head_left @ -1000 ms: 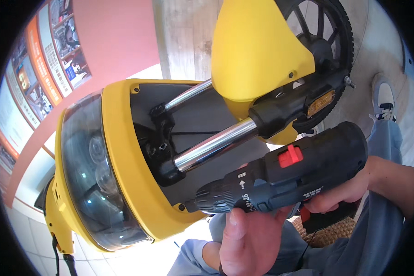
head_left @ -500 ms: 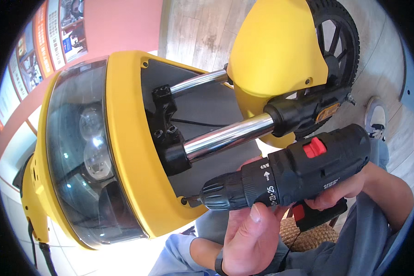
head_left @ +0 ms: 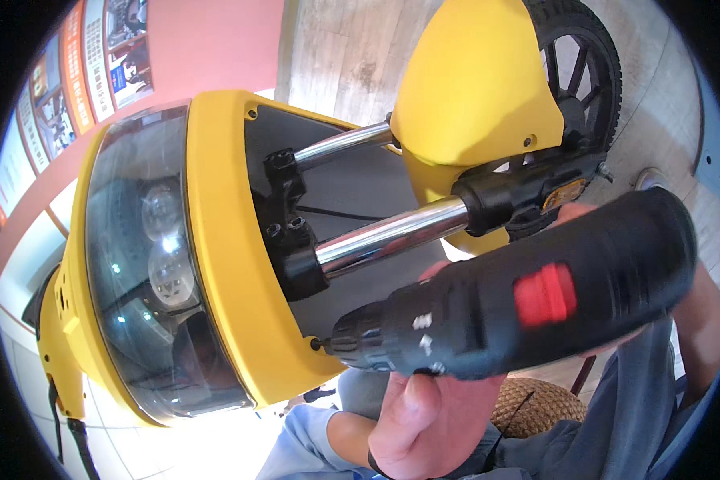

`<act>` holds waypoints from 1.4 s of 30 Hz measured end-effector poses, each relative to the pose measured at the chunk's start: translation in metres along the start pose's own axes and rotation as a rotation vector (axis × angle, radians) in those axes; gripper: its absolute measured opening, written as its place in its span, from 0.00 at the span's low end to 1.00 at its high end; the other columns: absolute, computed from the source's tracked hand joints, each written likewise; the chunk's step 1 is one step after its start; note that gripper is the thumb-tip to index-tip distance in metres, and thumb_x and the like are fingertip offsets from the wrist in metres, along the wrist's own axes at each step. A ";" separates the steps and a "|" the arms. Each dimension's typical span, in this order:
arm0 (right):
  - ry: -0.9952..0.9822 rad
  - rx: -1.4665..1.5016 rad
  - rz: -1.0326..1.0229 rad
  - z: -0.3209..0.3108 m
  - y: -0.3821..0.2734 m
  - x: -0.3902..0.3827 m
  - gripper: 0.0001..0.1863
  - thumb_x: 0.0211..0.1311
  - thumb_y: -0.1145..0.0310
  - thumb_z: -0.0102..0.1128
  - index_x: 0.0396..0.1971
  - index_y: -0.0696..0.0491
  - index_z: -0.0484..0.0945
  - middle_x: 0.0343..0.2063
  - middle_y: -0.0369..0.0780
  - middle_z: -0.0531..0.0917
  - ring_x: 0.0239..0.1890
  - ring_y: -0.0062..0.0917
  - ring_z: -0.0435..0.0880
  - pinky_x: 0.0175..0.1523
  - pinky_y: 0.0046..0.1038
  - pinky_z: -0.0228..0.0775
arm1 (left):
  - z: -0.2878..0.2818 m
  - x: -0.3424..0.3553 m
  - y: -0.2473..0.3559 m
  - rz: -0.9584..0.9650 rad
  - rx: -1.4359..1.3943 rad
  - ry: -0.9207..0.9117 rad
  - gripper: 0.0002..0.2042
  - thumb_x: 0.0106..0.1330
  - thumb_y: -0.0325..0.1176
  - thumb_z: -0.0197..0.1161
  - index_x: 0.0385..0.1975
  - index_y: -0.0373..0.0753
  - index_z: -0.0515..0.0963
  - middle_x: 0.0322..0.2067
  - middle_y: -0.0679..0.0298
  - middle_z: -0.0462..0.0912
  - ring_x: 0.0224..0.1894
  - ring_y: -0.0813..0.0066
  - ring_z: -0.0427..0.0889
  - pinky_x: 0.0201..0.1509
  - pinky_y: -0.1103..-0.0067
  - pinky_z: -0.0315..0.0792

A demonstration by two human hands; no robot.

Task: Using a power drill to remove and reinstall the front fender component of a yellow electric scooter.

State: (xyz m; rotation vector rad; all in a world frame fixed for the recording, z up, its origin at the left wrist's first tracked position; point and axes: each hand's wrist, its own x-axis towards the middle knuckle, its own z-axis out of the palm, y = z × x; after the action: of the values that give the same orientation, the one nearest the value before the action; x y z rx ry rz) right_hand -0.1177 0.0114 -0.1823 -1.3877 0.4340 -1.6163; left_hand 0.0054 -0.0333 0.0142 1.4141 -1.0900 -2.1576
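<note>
Left hand (head_left: 436, 420): your fingers curl round the underside of the drill (head_left: 488, 308) near its front, thumb on the near side, spread about as wide as the body they grasp.
Right hand (head_left: 574, 213): it grasps the drill farther back; the body hides most of it, so how tightly those fingers close, I can't tell.
Drill: in both your hands, right of the near corner of the shell (head_left: 224, 240), somewhat blurred, its red switch (head_left: 546, 294) facing up at you.
Long axis: slanting from upper right to lower left, the nose pointing left.
Nose: right at the screw (head_left: 316, 345) in the shell's corner; whether they touch, I can't tell.
Stool (head_left: 540, 406): woven, below the drill.
Shell: yellow, with a clear window over round lamps (head_left: 168, 272).
Fork (head_left: 392, 236): shiny tubes slanting up to the right.
Fender (head_left: 472, 88): yellow, beside the wheel.
Wheel (head_left: 613, 88): black, spoked, at upper right.
Floor (head_left: 328, 48): wood-look planks beyond.
</note>
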 end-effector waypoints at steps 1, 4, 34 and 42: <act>0.009 -0.021 -0.003 -0.002 -0.001 0.000 0.22 0.60 0.62 0.59 0.51 0.56 0.72 0.39 0.43 0.80 0.41 0.27 0.81 0.44 0.29 0.74 | 0.000 0.001 0.001 0.016 0.007 -0.021 0.36 0.68 0.61 0.44 0.70 0.49 0.48 0.69 0.60 0.54 0.71 0.59 0.52 0.71 0.57 0.45; 0.032 -0.088 -0.023 -0.009 -0.002 0.003 0.25 0.56 0.62 0.63 0.53 0.55 0.72 0.43 0.42 0.79 0.45 0.28 0.80 0.49 0.30 0.72 | -0.001 0.003 0.003 0.074 0.036 -0.086 0.36 0.68 0.62 0.44 0.71 0.50 0.47 0.70 0.60 0.53 0.71 0.58 0.50 0.71 0.56 0.44; 0.066 0.199 0.302 -0.026 -0.048 0.032 0.11 0.56 0.70 0.64 0.38 0.56 0.79 0.34 0.39 0.84 0.34 0.27 0.83 0.42 0.29 0.76 | -0.002 0.007 0.003 0.001 -0.154 -0.104 0.33 0.68 0.53 0.52 0.67 0.42 0.57 0.67 0.63 0.60 0.69 0.65 0.57 0.72 0.61 0.45; -0.035 -0.159 0.035 -0.043 -0.045 0.024 0.29 0.40 0.69 0.73 0.48 0.56 0.79 0.46 0.43 0.82 0.48 0.33 0.81 0.60 0.33 0.68 | -0.001 0.008 0.001 0.047 -0.137 -0.128 0.33 0.67 0.52 0.54 0.68 0.41 0.55 0.67 0.62 0.59 0.69 0.65 0.57 0.73 0.60 0.44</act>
State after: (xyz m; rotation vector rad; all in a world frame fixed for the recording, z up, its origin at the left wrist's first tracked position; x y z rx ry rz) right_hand -0.1733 0.0022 -0.1475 -1.5154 0.5732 -1.5546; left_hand 0.0024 -0.0394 0.0094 1.1947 -0.9870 -2.2680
